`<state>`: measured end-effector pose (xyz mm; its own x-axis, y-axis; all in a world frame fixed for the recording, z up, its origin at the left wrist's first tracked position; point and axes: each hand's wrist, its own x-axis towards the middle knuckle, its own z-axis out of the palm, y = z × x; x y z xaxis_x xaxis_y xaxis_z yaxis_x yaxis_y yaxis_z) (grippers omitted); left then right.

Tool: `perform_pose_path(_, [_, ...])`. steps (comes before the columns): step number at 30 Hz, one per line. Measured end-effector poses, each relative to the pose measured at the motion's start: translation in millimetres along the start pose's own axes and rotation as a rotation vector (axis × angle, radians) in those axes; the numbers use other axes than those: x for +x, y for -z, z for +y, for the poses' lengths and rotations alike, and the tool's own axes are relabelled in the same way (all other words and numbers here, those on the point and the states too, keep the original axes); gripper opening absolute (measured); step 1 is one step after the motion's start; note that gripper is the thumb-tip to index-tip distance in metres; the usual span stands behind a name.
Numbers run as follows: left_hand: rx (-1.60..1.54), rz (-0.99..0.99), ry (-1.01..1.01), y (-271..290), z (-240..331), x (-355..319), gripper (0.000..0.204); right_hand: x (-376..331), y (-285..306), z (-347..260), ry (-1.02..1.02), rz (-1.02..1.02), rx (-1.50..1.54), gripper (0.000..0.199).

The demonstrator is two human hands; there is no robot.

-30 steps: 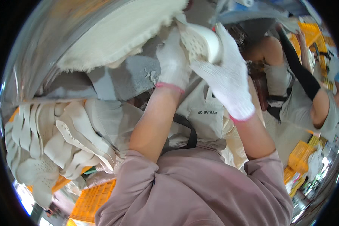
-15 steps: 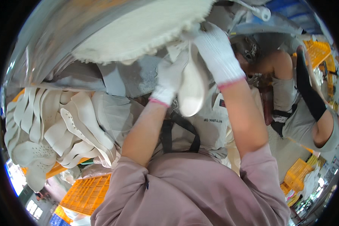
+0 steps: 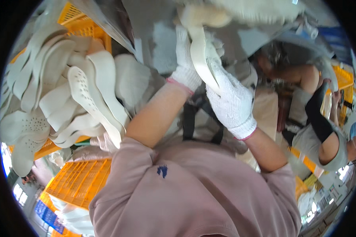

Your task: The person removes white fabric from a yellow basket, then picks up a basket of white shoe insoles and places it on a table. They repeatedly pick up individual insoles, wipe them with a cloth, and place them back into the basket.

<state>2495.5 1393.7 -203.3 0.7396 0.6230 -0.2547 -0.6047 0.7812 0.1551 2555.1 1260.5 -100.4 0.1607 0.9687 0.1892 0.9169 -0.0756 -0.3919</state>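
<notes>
A cream-white shoe sole (image 3: 200, 55) is held up in front of me, seen mostly from its curved edge. My right hand (image 3: 231, 98), in a white knit glove, is closed around its lower end. My gloved left hand (image 3: 187, 59) grips the sole's left side, its fingers partly hidden behind the sole. The sole's top end blurs where it meets or nears a fuzzy cream buffing wheel (image 3: 261, 11); whether they touch I cannot tell.
A heap of white soles (image 3: 63, 91), some with holes, lies on my left. Below it stands an orange crate (image 3: 81, 181). A co-worker (image 3: 316, 118) sits close on my right. Grey metal housing (image 3: 152, 23) lies beyond my hands.
The sole has turned from showing its broad face to its edge. My right hand has moved from the top near the wheel down to the lower end. The view has shifted.
</notes>
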Motion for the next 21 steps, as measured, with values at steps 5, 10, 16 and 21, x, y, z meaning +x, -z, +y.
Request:
perform_pose_path(5, [0.433,0.425,-0.385,-9.4,11.1,23.1,0.041,41.4,3.6,0.3,-0.073,0.06,0.041,0.053])
perform_pose_path(10, [0.472,0.3,-0.2,16.9,8.2,13.5,0.028,7.5,-16.1,11.0,-0.054,0.216,0.048,0.045])
perform_pose_path(16, [1.285,0.205,-0.787,43.0,-12.0,23.0,0.043,61.6,-34.2,6.2,-0.217,0.104,-0.163,0.032])
perform_pose_path(21, [-0.148,-0.034,0.251,32.2,-9.3,13.1,0.05,41.1,29.0,-18.5,-0.256,-0.179,0.247,0.062])
